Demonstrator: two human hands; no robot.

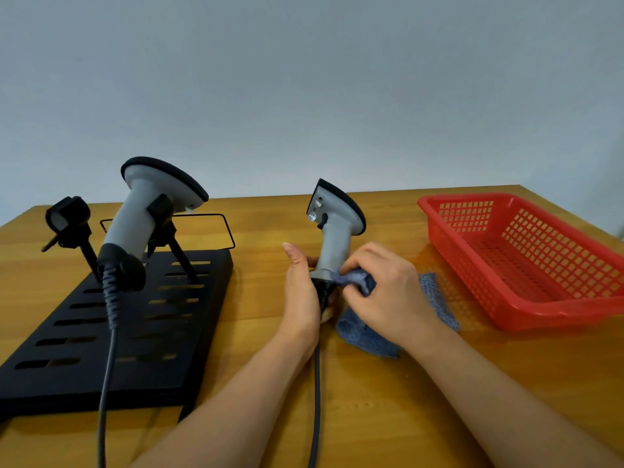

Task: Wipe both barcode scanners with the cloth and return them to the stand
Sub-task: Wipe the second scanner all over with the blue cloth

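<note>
Scanner one [332,228]: upright near the table [371,400] centre, base gripped in my left hand [300,292], thumb raised. Cloth [361,332]: blue, bunched in my right hand [381,288], whose fingers [354,265] curl round it and press it against the scanner's lower handle; the rest trails onto the table. Scanner two [148,211]: seated in the black stand [111,325] at the left edge, cable trailing toward the near edge. Red basket [526,265]: right edge.

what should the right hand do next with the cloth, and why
Probably slide the cloth up the scanner. The right hand presses it only at the handle's base, beside the left hand gripping there; the grey shaft and head above look uncovered.
</note>
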